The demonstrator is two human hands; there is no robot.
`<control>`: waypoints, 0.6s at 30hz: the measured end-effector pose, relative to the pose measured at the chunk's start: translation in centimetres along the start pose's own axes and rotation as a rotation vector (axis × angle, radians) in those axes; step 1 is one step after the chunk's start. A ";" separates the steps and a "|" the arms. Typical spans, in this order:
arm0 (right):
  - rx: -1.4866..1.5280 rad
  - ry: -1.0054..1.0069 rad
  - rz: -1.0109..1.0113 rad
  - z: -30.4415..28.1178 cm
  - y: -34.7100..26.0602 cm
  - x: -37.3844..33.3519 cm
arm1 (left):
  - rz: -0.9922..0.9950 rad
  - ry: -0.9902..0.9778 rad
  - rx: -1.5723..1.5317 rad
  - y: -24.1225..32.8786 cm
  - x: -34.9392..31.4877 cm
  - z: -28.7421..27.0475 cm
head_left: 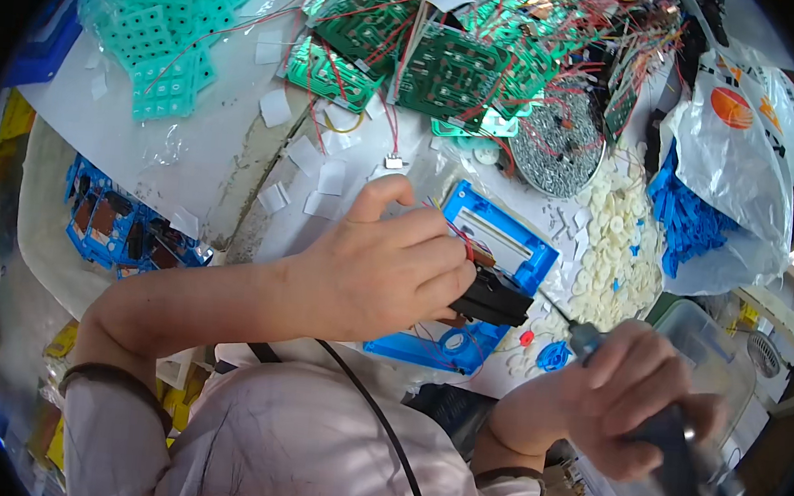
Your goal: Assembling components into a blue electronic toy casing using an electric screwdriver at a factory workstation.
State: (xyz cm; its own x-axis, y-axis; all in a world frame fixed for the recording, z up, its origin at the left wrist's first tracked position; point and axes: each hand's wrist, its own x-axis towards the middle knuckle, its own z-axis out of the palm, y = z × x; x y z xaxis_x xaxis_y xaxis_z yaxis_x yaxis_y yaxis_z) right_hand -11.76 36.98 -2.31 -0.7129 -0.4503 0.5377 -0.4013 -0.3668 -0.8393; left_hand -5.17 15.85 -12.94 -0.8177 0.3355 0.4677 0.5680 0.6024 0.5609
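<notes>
My left hand (401,258) is closed around a black rectangular plastic part (494,300), with a brown board and thin red wires at its edge. Beneath it lies a blue plastic housing (412,350) with a long slot at its far end and a round opening near its front. My right hand (632,397), partly blurred, grips a dark electric screwdriver (674,456). Its thin bit points up and left toward the black part, with a gap between them. A small blue round piece (553,356) and a red one (527,338) lie beside the housing.
Green circuit boards (453,71) with tangled red wires pile up at the back. A round tray of screws (559,140) stands beside white plastic pieces (615,256). Teal keypads (165,53) lie back left, blue assemblies (119,226) at left, and a bag (742,135) of blue strips at right.
</notes>
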 end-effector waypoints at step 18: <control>-0.686 -0.212 0.498 -3.9 2.3 -5.1 | -0.275 -0.033 -0.308 -0.5 1.6 -1.5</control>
State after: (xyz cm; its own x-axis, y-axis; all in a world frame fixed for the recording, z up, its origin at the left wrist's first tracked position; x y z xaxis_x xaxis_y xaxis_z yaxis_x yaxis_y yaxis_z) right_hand -11.26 41.61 -7.30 -0.8027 -0.5949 0.0416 -0.3779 0.4535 -0.8072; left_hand -6.62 15.00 -11.44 -0.9427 0.2181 0.2525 0.3251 0.4299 0.8423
